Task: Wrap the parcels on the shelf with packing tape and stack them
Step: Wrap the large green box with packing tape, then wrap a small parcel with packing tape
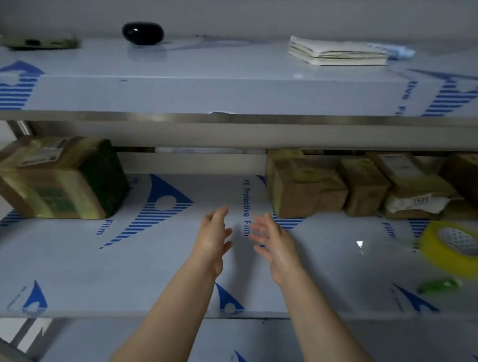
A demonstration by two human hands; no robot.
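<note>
Reaching over the shelf (104,270), left hand (213,237) and right hand (274,243) spread loose fingers, holding nothing; parcels (305,185) lie beyond the fingertips.

- Packing tape roll (457,249), far right: blurred.
- Small green object (439,286) beside it: too blurred to identify.
- Rear parcels (305,185): tops partly hidden beneath upper shelf (242,78); rightmost cut off by the edge.
- Parcel labels (407,200): unreadable.

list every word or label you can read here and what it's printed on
"PE Protective Film": blue print on the middle shelf, near its centre; the last letter is unclear.
"Film": same shelf, beside the left parcel.
"tive Fi": cut-off blue print at the right end of the upper shelf.
Shipping labels on the left parcel and the right parcels: too blurred to read.
Tape roll: no text visible.
</note>
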